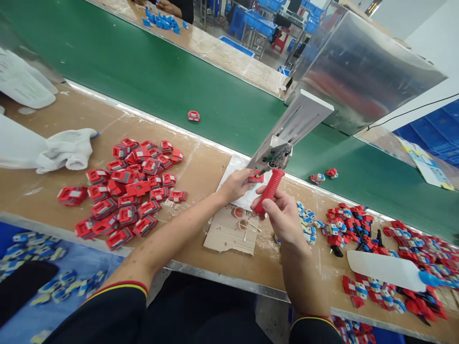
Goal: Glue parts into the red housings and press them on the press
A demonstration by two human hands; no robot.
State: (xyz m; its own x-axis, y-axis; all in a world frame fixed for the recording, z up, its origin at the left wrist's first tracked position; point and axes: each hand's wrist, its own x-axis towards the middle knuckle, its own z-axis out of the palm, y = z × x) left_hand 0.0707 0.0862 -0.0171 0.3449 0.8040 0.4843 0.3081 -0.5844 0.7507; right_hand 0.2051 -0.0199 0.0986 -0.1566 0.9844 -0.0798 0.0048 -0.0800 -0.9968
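Observation:
My right hand is wrapped round a ribbed red lever handle. The handle belongs to a metal toggle clamp fixed on an upright slotted grey bracket. My left hand reaches in from the left, its fingers closed on a small red plastic part below the clamp. Fingers and clamp hide much of that part. Beneath both hands are a white sheet and a torn piece of cardboard. On the cardboard sit a small cup of red liquid and thin sticks.
A heap of red-and-grey plastic parts lies left. Red, blue and white parts and a white bottle lie right. Beyond runs a green conveyor belt carrying several parts. A white cloth rests far left; another person's hands are across.

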